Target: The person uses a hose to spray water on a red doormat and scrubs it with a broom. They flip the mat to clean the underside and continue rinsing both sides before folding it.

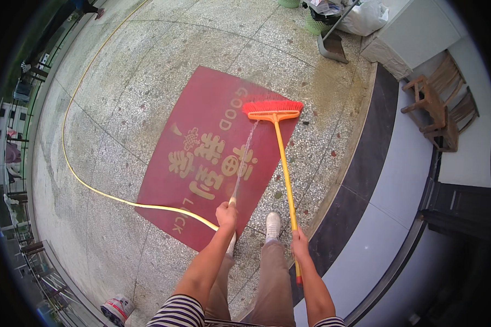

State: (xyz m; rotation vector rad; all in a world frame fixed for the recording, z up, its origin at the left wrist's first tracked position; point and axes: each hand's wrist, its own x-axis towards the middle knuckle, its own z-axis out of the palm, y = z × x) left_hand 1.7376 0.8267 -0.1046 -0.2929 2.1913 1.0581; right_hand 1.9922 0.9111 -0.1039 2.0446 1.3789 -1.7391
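Observation:
My left hand (226,214) grips the end of a yellow hose (118,199), and a stream of water (245,155) runs from it towards the broom head. The hose trails across the near corner of the mat and curves away along the left. In my right hand (300,242) is the yellow handle of a broom (285,167) with an orange head and red bristles. The bristles lie over the far right corner of a red doormat (167,135) with gold lettering, which lies flat on the speckled floor. My left shoe is on or beside the mat's near edge, partly hidden by my arm.
At the top right stand a grey dustpan (331,47), a green basket (315,24) and a white plastic bag (364,18). Wooden chairs (438,102) stand at the right, beyond a dark stone border (364,163). A bucket (118,308) is at the lower left, near a railing. Part of a person (90,9) shows at the top left.

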